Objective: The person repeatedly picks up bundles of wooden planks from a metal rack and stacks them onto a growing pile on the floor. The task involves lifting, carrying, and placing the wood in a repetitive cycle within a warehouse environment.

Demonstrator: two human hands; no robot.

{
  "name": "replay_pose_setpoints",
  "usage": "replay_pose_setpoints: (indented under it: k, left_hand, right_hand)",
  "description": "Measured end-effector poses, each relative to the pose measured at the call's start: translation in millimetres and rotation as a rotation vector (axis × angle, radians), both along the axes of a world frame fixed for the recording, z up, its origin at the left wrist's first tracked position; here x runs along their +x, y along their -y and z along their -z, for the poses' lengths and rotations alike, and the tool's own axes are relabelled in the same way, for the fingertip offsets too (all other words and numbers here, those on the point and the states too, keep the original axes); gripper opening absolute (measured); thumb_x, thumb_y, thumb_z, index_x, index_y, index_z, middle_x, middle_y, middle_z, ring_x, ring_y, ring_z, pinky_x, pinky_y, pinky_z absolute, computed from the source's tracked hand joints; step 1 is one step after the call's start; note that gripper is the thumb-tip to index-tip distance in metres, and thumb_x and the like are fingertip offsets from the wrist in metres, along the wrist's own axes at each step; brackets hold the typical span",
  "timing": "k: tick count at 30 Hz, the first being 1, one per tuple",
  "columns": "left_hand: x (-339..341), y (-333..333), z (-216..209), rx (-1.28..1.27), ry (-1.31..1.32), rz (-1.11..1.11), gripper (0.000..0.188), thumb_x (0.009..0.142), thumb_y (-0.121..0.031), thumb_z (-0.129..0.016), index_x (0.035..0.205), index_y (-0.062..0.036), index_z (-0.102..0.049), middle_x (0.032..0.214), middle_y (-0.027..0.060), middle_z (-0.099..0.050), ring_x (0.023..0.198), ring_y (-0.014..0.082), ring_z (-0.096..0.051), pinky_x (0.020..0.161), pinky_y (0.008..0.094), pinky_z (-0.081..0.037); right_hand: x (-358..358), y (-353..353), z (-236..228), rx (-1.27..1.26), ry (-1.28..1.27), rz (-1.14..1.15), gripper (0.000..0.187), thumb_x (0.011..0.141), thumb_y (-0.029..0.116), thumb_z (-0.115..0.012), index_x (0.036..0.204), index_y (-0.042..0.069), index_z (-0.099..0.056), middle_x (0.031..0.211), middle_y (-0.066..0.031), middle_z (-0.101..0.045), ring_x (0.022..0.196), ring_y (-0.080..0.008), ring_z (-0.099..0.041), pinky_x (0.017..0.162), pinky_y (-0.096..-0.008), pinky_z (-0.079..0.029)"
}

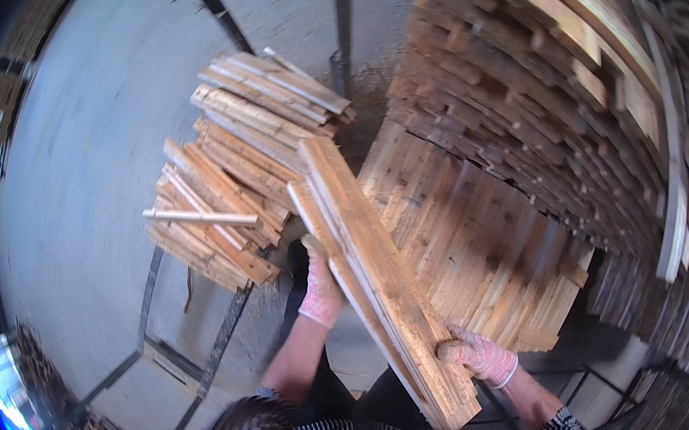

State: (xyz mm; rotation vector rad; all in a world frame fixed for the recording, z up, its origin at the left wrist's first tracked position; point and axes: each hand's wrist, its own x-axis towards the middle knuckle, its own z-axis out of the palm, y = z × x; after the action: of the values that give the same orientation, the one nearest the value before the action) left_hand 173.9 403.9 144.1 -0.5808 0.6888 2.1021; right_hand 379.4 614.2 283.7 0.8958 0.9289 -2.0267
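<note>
here, both hands grip wooden boards

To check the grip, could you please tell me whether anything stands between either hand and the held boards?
Only gloves do: the left hand holds the boards from the left, the right hand from the right; nothing else visible intervenes.

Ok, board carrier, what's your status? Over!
Left grip, right grip: both holding boards. Far end slants left, overlapping slat pile in view; contact unclear. Plank stack on right.
</note>
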Motion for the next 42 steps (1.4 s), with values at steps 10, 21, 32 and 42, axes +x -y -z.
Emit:
replay_pose_setpoints:
  k: [10,21,32,42]
  left_hand:
    - [31.2,-64.2,-36.8,0.095,-0.354,0.153,0.07,0.079,-0.021,-0.085,0.14,-0.0057,-0.054,0.135,0.0116,-0.062,0.121,0.0278,-0.061,0.104,0.0427,-0.052]
    - [63.7,-153.9,-64.9,-0.269,-1.171,1.014,0.074,0.07,-0.02,-0.094,0.131,-0.0016,-0.058,0.119,0.0103,-0.071,0.108,0.0204,-0.068,0.096,0.0364,-0.055]
    - [199.0,-214.1,87.7,-0.144,-0.215,0.728,0.045,0.089,-0.03,-0.074,0.126,-0.0065,-0.064,0.119,0.0102,-0.07,0.111,0.0277,-0.066,0.103,0.0446,-0.051]
    - [299.8,-295.1,134.0,-0.139,-0.014,0.835,0.06,0.091,-0.046,-0.07,0.136,-0.0084,-0.059,0.129,0.0161,-0.066,0.118,0.0348,-0.063,0.107,0.0503,-0.048]
  right_hand:
    - [-46.4,-17.5,-41.8,1.035,-0.546,-0.19,0.12,0.069,0.042,-0.092,0.159,0.004,-0.022,0.147,-0.0256,-0.049,0.141,-0.0355,-0.045,0.116,-0.0421,-0.038]
    - [33.0,-50.1,115.1,1.058,-0.179,-0.104,0.113,0.064,0.043,-0.094,0.147,-0.002,-0.032,0.147,-0.0282,-0.047,0.135,-0.0382,-0.051,0.109,-0.0436,-0.046]
    - [207.9,-14.3,175.5,1.204,-0.181,0.739,0.077,0.092,0.049,-0.067,0.154,0.01,-0.042,0.151,-0.0212,-0.048,0.14,-0.0367,-0.045,0.12,-0.0417,-0.032]
    - [405.6,-245.8,262.8,1.545,0.408,0.499,0.065,0.087,0.044,-0.072,0.145,0.02,-0.055,0.117,-0.0231,-0.061,0.114,-0.0417,-0.058,0.102,-0.0455,-0.047]
